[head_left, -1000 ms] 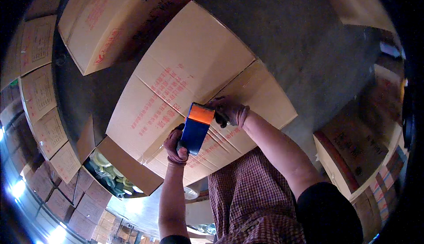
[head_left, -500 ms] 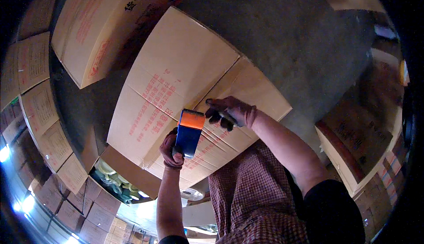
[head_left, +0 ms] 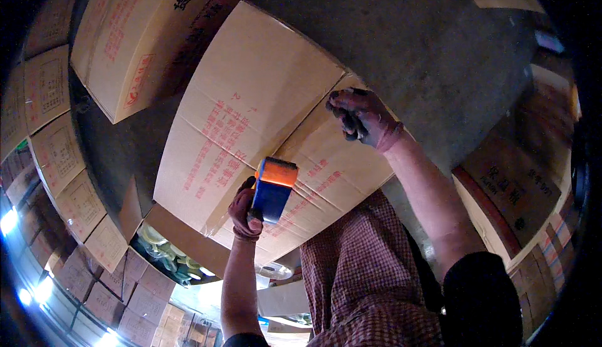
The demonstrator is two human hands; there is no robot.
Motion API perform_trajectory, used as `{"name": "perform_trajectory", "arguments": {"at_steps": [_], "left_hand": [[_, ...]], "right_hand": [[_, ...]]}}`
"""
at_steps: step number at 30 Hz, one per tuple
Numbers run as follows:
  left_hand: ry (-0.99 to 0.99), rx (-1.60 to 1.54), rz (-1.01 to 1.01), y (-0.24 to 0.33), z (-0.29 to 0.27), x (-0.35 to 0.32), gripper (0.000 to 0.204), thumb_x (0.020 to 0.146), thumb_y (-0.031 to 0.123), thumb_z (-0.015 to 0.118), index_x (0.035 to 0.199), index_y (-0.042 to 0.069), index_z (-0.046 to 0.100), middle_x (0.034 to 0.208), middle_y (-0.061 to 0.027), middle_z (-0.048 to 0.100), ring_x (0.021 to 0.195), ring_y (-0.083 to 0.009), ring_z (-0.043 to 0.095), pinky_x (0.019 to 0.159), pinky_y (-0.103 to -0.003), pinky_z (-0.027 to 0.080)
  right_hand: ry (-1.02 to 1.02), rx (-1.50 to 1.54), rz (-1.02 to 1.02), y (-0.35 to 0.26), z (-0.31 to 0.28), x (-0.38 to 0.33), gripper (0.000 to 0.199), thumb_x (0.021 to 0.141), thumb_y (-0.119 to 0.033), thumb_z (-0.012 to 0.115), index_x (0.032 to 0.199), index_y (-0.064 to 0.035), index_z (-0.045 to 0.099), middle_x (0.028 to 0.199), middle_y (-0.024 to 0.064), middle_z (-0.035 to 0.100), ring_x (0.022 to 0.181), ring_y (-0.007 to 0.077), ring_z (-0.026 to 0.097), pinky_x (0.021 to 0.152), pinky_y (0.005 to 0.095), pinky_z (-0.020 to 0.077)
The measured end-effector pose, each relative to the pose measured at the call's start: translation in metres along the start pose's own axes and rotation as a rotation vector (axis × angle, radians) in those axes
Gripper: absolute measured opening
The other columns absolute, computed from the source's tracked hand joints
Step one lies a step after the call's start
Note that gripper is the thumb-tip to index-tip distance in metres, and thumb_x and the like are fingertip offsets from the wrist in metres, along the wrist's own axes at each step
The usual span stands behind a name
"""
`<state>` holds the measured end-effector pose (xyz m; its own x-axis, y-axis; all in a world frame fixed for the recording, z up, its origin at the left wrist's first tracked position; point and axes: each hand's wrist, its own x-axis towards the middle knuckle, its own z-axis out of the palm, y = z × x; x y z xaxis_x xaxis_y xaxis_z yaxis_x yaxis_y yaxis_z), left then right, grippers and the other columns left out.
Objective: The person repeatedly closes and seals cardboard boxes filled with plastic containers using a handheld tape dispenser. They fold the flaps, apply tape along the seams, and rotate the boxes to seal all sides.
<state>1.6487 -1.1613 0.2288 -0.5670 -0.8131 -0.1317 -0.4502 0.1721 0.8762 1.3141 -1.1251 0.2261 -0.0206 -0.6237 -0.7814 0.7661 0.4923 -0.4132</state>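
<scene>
A large closed cardboard box [head_left: 213, 77] with red print lies before me, a seam running across its top. My left hand [head_left: 242, 209], in a dark glove, is wrapped round a blue and orange tape dispenser [head_left: 274, 191]. The dispenser is over the near part of the seam, its orange end pointing away from me. My right hand [head_left: 364, 118], also gloved, is over the box's far right part, close to the far end of the seam. Its fingers are curled in, and whatever they may hold is hidden.
Another printed carton [head_left: 135, 52] stands at the far left. An open box [head_left: 188, 237] holding pale and green items sits at the near left. Stacked cartons [head_left: 50, 137] line the left side, and a dark-topped carton [head_left: 501, 190] stands at the right. Grey floor [head_left: 401, 33] lies beyond.
My right hand has moved away from the dispenser, farther out and to the right along the seam, and its fingers are more tightly curled. The dispenser has shifted slightly right in my left hand.
</scene>
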Motion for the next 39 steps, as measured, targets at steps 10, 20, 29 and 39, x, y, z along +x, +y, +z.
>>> {"name": "perform_trajectory", "arguments": {"at_steps": [10, 20, 29, 39], "left_hand": [[0.213, -0.141, -0.535, -0.023, -0.011, -0.023, 0.056, 0.082, 0.056, 0.041, 0.082, 0.002, 0.056, 0.078, -0.0042, 0.057, 0.068, -0.0129, 0.052, 0.062, -0.028, 0.044], [0.608, -1.233, -0.682, 0.122, 0.005, 0.060, 0.046, 0.086, 0.036, 0.047, 0.121, 0.006, 0.045, 0.103, -0.0070, 0.059, 0.084, -0.0208, 0.060, 0.076, -0.036, 0.051], [0.461, -1.556, -0.522, 0.087, -0.024, 0.036, 0.077, 0.079, 0.052, 0.048, 0.136, 0.006, 0.023, 0.135, -0.0125, 0.035, 0.121, -0.0298, 0.037, 0.101, -0.045, 0.028], [0.356, -1.255, -0.496, 0.091, -0.050, 0.031, 0.081, 0.078, 0.051, 0.051, 0.137, 0.006, 0.019, 0.137, -0.0127, 0.031, 0.123, -0.0291, 0.034, 0.102, -0.044, 0.027]], "right_hand": [[-0.173, 0.255, -0.090, 0.033, 0.026, 0.045, 0.033, 0.075, -0.014, 0.061, 0.106, -0.0041, 0.055, 0.095, 0.0061, 0.063, 0.074, 0.0202, 0.064, 0.049, 0.0277, 0.0485], [-0.053, 0.101, 0.037, 0.039, 0.034, 0.058, 0.030, 0.077, -0.017, 0.057, 0.105, -0.0060, 0.055, 0.100, 0.0095, 0.063, 0.070, 0.0230, 0.065, 0.044, 0.0274, 0.0458], [-0.105, -0.073, -0.020, 0.026, 0.038, 0.054, 0.030, 0.074, -0.015, 0.060, 0.101, -0.0047, 0.057, 0.087, 0.0065, 0.065, 0.061, 0.0210, 0.064, 0.036, 0.0237, 0.0403], [-0.387, -0.132, -0.123, -0.004, 0.089, -0.021, 0.039, 0.074, -0.024, 0.061, 0.106, -0.0016, 0.057, 0.099, 0.0091, 0.063, 0.052, 0.0095, 0.056, 0.044, 0.0207, 0.0435]]}}
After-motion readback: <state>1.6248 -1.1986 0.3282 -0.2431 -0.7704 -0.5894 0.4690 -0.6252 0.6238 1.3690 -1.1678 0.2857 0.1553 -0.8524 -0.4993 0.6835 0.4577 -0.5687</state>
